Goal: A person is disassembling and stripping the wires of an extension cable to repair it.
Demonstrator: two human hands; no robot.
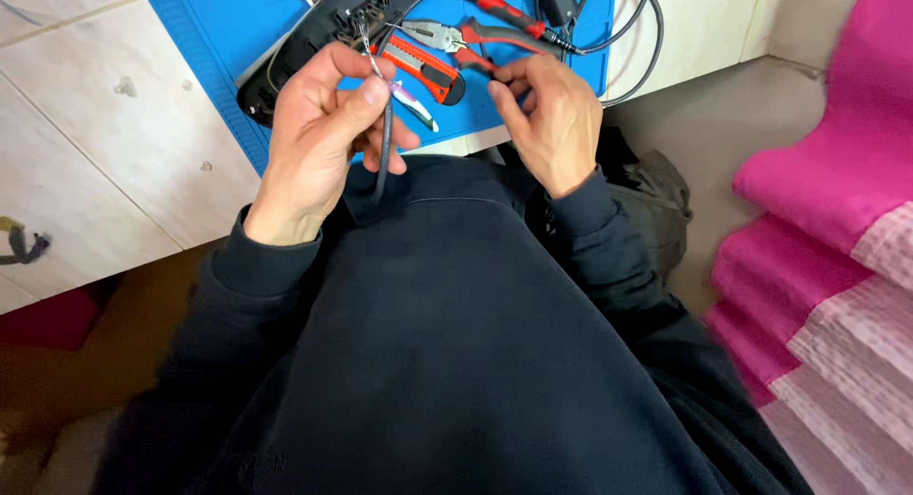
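I see the blue mat [204,38] on the pale tiled table [95,143] at the far side, with the black housing [304,48] lying across it. My left hand [319,138] is closed on a dark cable [384,148], pinched between thumb and forefinger; the cable runs near-to-far, its bare stranded end [366,43] poking out toward the mat. My right hand [552,119] sits just to the right, fingers curled onto a red-handled pliers grip [480,62], though I cannot tell whether it is properly gripped. The pliers jaws point left, toward the bare end. A red utility knife [428,67] lies between the hands.
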